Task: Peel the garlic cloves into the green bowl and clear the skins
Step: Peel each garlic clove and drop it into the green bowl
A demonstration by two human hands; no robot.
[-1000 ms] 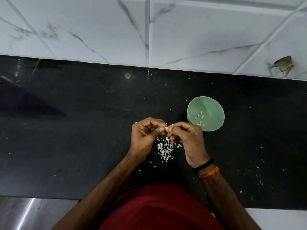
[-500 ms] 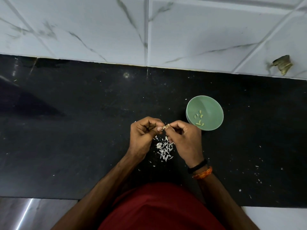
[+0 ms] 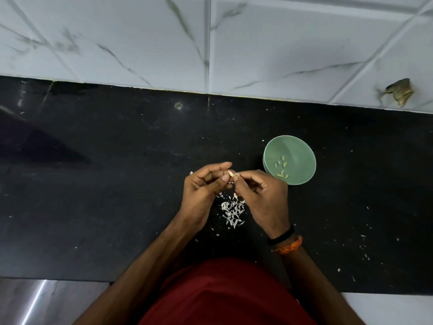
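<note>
Over a black stone counter [image 3: 93,207], the left hand [image 3: 201,191] and right hand [image 3: 262,198] meet, fingertips of both pinching one small pale garlic clove [image 3: 232,174]. Just right of them stands a round pale green bowl [image 3: 302,146] holding a few peeled cloves [image 3: 281,169]. A heap of white papery skins [image 3: 232,211] lies between the wrists; loose flecks scatter right. Grey-veined white wall tiles [image 3: 140,43] rise at the far edge.

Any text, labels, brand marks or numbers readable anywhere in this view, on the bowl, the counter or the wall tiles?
None: no readable text on the green bowl, black counter or wall tiles.
The wristbands carry no lettering that I can make out.
</note>
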